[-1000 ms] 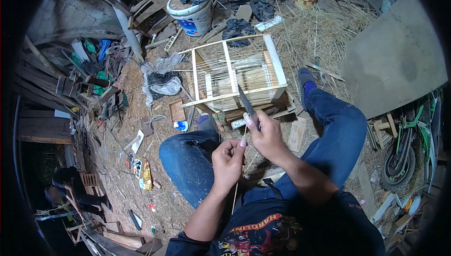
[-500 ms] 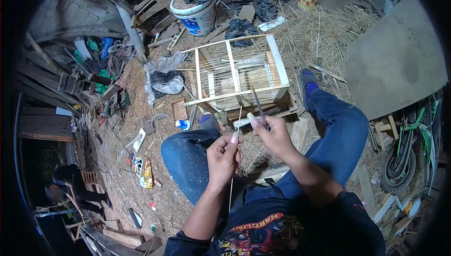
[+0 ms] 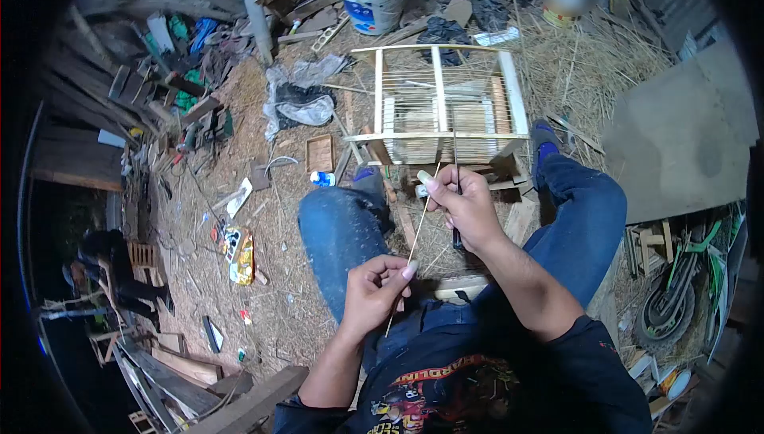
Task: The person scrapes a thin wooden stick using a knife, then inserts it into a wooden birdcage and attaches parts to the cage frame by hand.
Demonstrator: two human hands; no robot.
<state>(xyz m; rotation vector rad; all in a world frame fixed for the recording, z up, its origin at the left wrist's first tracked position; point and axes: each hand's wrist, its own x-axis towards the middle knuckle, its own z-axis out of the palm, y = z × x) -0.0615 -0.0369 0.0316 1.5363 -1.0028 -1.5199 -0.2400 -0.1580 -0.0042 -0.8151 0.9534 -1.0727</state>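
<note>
My left hand (image 3: 376,291) is closed low over my lap, pinching a thin wooden stick (image 3: 422,227) between thumb and fingers. The stick slants up and right, and its upper part passes right at the thumb of my right hand (image 3: 469,205). That hand is wrapped round a narrow dark knife (image 3: 455,143), its blade pointing away from me and the handle end showing below the fingers. Beyond both hands, between my feet, stands a wooden cage (image 3: 439,99) with a pale frame and rows of thin bars.
A small wooden box (image 3: 319,153) and a blue-and-white bottle (image 3: 322,179) lie left of the cage. Behind is a white bucket (image 3: 368,4). A sheet panel (image 3: 684,131) and a wheel (image 3: 670,303) are at right. Another person (image 3: 119,271) bends at far left.
My left hand has slid down toward my lap, away from the right hand. The right thumb now meets the stick, and the knife stands straighter. The view has shifted, placing the cage farther right.
</note>
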